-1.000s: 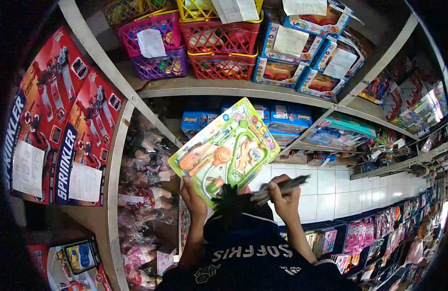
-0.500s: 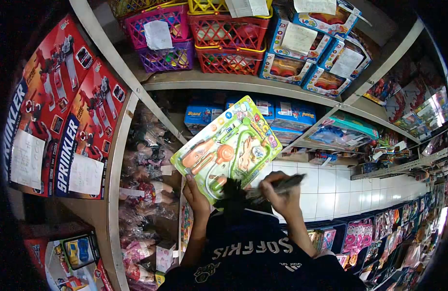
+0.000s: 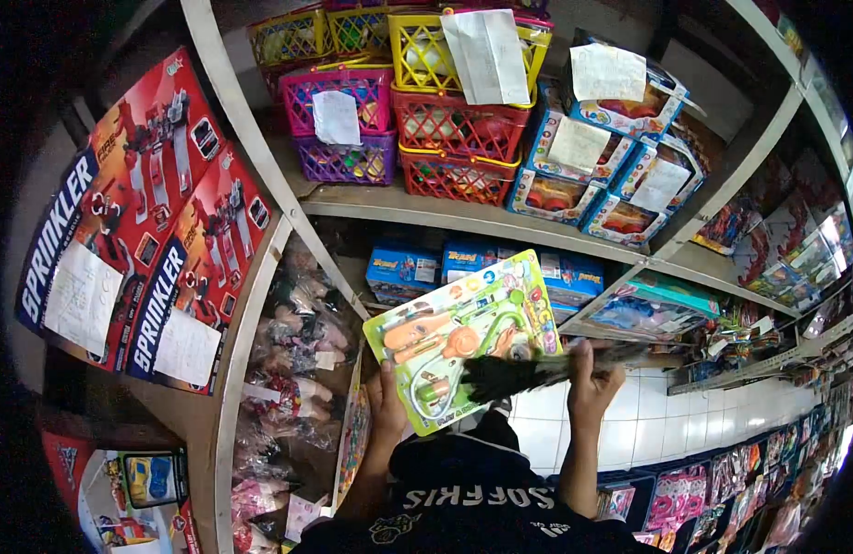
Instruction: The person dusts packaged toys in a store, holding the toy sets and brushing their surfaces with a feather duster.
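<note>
A carded toy doctor set, with orange and green plastic pieces on a green and yellow backing, is tilted in front of my chest. Its lower left edge is gripped by my left hand, the fingers partly hidden behind the card. My right hand is closed around a dark feather duster, blurred by motion. The duster's bushy end lies across the lower right part of the pack and hides some of the toys. Its other end points out to the right past my hand.
Colourful baskets and blue toy boxes with paper notes fill the upper shelf. Red Sprinkler boxes stand at left, above bagged dolls. Tiled floor shows at right, beside hanging goods.
My right hand has moved to the right, and the duster now sweeps over the pack's front. The pack is turned slightly flatter. The shelves sit lower in view.
</note>
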A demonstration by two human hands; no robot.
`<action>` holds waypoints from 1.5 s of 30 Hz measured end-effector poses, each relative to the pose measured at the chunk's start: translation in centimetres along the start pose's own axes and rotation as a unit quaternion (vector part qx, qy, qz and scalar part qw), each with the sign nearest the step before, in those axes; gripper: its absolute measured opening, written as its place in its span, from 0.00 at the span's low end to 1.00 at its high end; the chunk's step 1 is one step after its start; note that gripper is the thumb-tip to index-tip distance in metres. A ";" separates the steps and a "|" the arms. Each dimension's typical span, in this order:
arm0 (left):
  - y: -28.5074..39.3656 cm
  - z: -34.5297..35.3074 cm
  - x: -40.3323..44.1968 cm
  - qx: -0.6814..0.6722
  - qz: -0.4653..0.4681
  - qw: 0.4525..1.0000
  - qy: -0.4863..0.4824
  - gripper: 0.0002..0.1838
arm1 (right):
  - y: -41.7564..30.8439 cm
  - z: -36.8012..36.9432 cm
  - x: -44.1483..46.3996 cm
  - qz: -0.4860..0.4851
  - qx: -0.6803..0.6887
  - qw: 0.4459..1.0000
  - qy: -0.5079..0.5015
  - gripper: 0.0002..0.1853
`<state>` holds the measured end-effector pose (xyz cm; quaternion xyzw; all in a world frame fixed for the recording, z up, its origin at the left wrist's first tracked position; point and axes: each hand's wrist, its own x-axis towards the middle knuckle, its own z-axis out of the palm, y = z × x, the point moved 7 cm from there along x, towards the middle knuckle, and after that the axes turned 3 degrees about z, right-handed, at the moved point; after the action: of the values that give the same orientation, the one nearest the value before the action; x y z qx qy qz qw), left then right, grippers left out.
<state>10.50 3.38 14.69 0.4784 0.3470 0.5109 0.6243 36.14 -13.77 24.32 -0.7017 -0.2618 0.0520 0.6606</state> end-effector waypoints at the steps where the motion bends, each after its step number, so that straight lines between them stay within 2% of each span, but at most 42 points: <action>1: -0.4 -0.2 0.3 -0.004 0.003 1.000 0.001 0.26 | -0.3 -0.5 0.3 0.029 0.036 0.998 0.031 0.08; 2: -1.6 -0.5 0.7 0.020 -0.006 0.999 -0.027 0.27 | -1.1 -0.6 0.1 0.039 0.065 0.996 0.048 0.07; 4: -3.2 -0.2 1.4 0.037 -0.013 0.997 -0.059 0.27 | -2.1 0.3 -0.7 0.030 0.025 0.999 -0.019 0.08; 6: -2.8 0.6 1.8 0.061 0.036 0.996 -0.059 0.22 | -0.1 0.6 -1.2 -0.066 -0.097 0.986 -0.120 0.09; 8: -1.5 1.6 2.1 0.096 0.090 0.990 -0.055 0.22 | -0.5 -0.5 -0.3 -0.059 -0.061 0.996 -0.017 0.09; 9: -1.1 2.0 1.9 0.121 0.113 0.984 -0.072 0.22 | 0.7 -2.1 0.5 -0.097 -0.131 0.984 0.065 0.10; 10: -0.4 2.5 1.7 0.134 0.126 0.980 -0.080 0.22 | 0.5 -2.6 1.0 -0.001 0.005 0.995 0.101 0.10; 11: 0.3 3.0 1.4 0.146 0.139 0.975 -0.088 0.22 | 0.8 -3.1 1.3 0.008 0.025 0.992 0.120 0.10; 12: 0.6 3.5 1.0 0.100 0.092 0.988 -0.071 0.22 | 0.7 -3.6 1.5 0.017 0.044 0.989 0.140 0.11; 13: 0.5 3.7 0.8 0.053 0.044 0.996 -0.055 0.22 | 1.0 -3.1 1.2 0.050 0.074 0.986 0.138 0.11; 14: -0.4 3.2 0.9 0.051 0.046 0.996 -0.057 0.22 | 0.2 -2.1 0.6 0.018 0.061 0.992 0.108 0.10; 16: -2.6 2.5 1.2 0.061 0.015 0.993 -0.102 0.23 | 1.1 -0.4 -0.4 -0.031 -0.017 0.999 -0.038 0.08; 18: -1.4 2.9 1.0 0.069 0.019 0.991 -0.111 0.24 | 2.5 -0.2 -0.3 -0.026 -0.044 0.998 -0.022 0.10; 19: -0.7 3.3 0.8 0.079 0.020 0.989 -0.120 0.24 | 2.2 -1.0 0.3 -0.041 -0.017 0.998 0.048 0.11; 21: -0.7 3.0 0.9 0.069 0.015 0.991 -0.111 0.24 | 2.3 -2.7 0.9 0.053 0.083 0.981 0.170 0.14; 22: -0.6 2.8 0.9 0.059 0.009 0.993 -0.104 0.24 | 2.0 -2.8 1.1 0.064 0.142 0.967 0.202 0.15; 24: 1.1 3.1 0.7 0.066 0.026 0.993 -0.095 0.24 | 1.4 -2.2 0.3 0.073 0.101 0.977 0.176 0.16; 25: 1.4 3.2 0.9 0.067 0.036 0.993 -0.093 0.24 | 2.4 -1.8 -0.6 0.096 0.014 0.978 0.183 0.14; 26: 1.7 3.2 1.2 0.067 0.046 0.993 -0.091 0.24 | 1.8 0.4 -1.2 0.066 0.145 0.980 0.123 0.13; 27: 0.7 2.6 1.2 0.098 0.027 0.988 -0.112 0.25 | 1.9 0.8 -1.5 0.003 -0.025 0.998 0.052 0.12; 29: -0.3 2.2 0.8 0.128 0.013 0.983 -0.133 0.25 | 1.8 0.6 -1.4 0.046 0.017 0.996 0.078 0.12; 30: -0.4 2.1 0.6 0.125 0.011 0.984 -0.124 0.25 | 0.6 -0.1 -0.5 0.030 0.058 0.988 0.139 0.14; 31: -0.4 1.8 0.6 0.124 0.010 0.986 -0.115 0.25 | 0.9 -0.9 0.1 0.094 0.083 0.979 0.164 0.17; 33: 0.4 1.5 0.5 0.119 0.009 0.987 -0.111 0.25 | 1.9 -1.9 0.8 0.096 0.193 0.949 0.232 0.18; 35: 0.9 1.7 0.4 0.100 0.003 0.990 -0.103 0.26 | 1.8 -1.3 0.4 0.076 0.128 0.972 0.183 0.18; 36: -0.2 1.3 0.5 0.046 -0.021 0.995 -0.084 0.27 | 1.8 -0.5 -0.1 0.065 0.095 0.979 0.167 0.18; 37: -0.9 1.1 0.7 0.043 -0.020 0.995 -0.086 0.27 | 2.3 0.2 -0.8 0.120 0.054 0.987 0.093 0.18; 40: -1.1 0.7 0.9 0.083 -0.008 0.994 -0.071 0.27 | 1.2 0.7 -0.6 0.080 0.074 0.990 0.087 0.18; 41: -0.6 0.8 1.0 0.069 0.016 0.996 -0.059 0.27 | 2.7 -0.2 -0.3 0.070 0.090 0.982 0.150 0.18; 43: 0.0 0.2 0.7 0.059 0.037 0.997 -0.045 0.27 | 3.7 -0.9 -0.2 0.108 0.149 0.962 0.200 0.16; 44: -0.4 -0.3 0.8 0.071 0.030 0.996 -0.036 0.26 | 3.6 -0.5 0.0 0.099 0.192 0.958 0.187 0.15; 45: -0.8 -0.6 0.8 0.076 0.027 0.996 -0.033 0.26 | 2.4 0.2 -0.4 0.087 0.125 0.978 0.140 0.13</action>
<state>10.41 4.29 13.85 0.5499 0.3510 0.4836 0.5836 36.45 -13.70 21.88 -0.6339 -0.0959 0.0433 0.7662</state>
